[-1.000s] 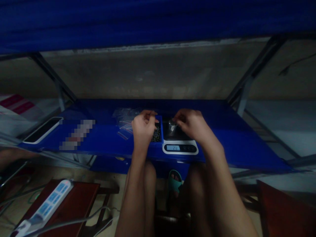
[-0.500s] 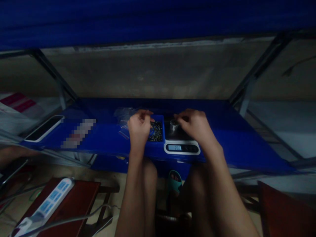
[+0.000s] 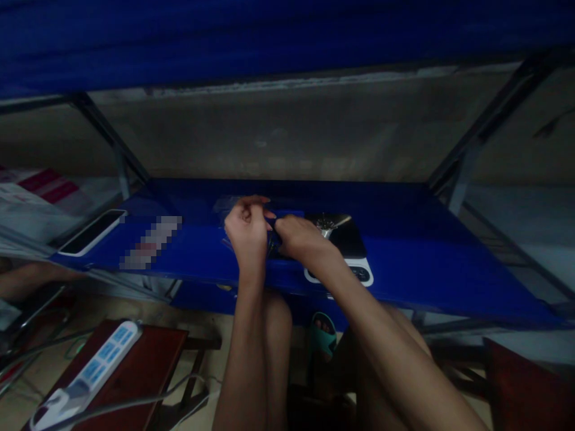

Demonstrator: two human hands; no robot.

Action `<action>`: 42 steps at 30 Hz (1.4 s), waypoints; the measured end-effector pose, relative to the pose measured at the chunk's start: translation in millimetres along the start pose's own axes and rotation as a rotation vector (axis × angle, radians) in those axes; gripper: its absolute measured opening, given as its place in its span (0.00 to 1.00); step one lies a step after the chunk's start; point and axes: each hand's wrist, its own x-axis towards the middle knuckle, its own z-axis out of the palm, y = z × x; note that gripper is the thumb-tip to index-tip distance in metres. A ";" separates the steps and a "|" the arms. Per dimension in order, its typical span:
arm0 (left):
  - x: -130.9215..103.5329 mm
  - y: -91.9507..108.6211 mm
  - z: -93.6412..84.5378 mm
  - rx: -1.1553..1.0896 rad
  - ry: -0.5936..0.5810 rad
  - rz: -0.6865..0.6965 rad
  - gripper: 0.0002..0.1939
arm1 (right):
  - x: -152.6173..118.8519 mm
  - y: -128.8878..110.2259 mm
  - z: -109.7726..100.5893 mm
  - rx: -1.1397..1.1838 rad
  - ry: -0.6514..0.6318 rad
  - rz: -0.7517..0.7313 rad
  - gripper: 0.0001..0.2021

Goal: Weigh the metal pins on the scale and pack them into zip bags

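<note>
My left hand is curled above the left side of a blue tray of thin metal pieces; whatever its fingers hold is too small to make out. Over the same tray, my right hand has its fingers bent down and close to the left one; its fingertips are hidden. On the black plate of a digital scale stands a small silvery cup with thin pieces sticking up from it. My right wrist covers the scale's display.
Clear plastic bags lie behind my left hand. A white-edged phone rests at the blue table's left end. Below left, a power strip sits on a brown stool. Another person's arm or leg shows at the far left.
My right hand has moved left from the cup on the scale to the tray, beside my left hand. The cup's thin pieces now show. The view has shifted slightly.
</note>
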 end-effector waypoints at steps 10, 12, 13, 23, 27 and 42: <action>1.4 2.2 0.8 -0.001 -0.006 -0.068 0.09 | 10.0 10.9 19.5 0.098 0.058 -0.007 0.11; 1.6 3.6 0.4 -0.025 0.016 -0.082 0.09 | 12.3 23.3 22.2 0.162 0.070 -0.031 0.09; 1.8 4.2 0.4 -0.038 0.027 -0.089 0.09 | 12.6 28.6 21.8 0.211 0.080 -0.040 0.09; 5.1 -9.7 -2.6 0.149 -0.064 -0.045 0.09 | 7.8 35.6 4.2 0.722 0.331 0.061 0.10; 6.0 -19.4 -2.8 0.338 -0.177 0.115 0.10 | 12.1 39.2 4.4 0.968 0.361 0.131 0.08; -1.9 -10.3 3.4 0.189 -0.512 0.083 0.16 | 2.0 44.1 0.9 1.360 0.430 0.211 0.10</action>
